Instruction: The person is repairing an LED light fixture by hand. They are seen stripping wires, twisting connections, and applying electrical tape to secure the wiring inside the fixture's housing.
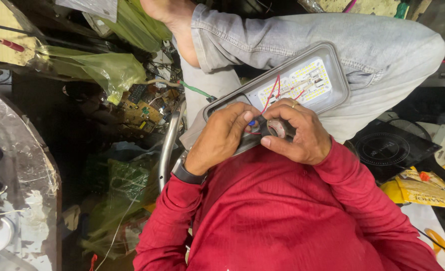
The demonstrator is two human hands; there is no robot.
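I see a grey lamp case [333, 75] with a white board [303, 80] dotted in yellow squares. Thin red wires [272, 93] cross it. My sleeves [353, 180] are red, my jeans [373, 45] pale grey. A green bag [109, 70] lies nearby.

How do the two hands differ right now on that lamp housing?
The left hand has a dark band at its wrist; the right hand wears a ring on one finger instead. The left hand pinches a small blue piece at the red wires, while the right hand holds a round dark part. Both wear red sleeves and work at the near end of the grey lamp housing, which rests on the knee.
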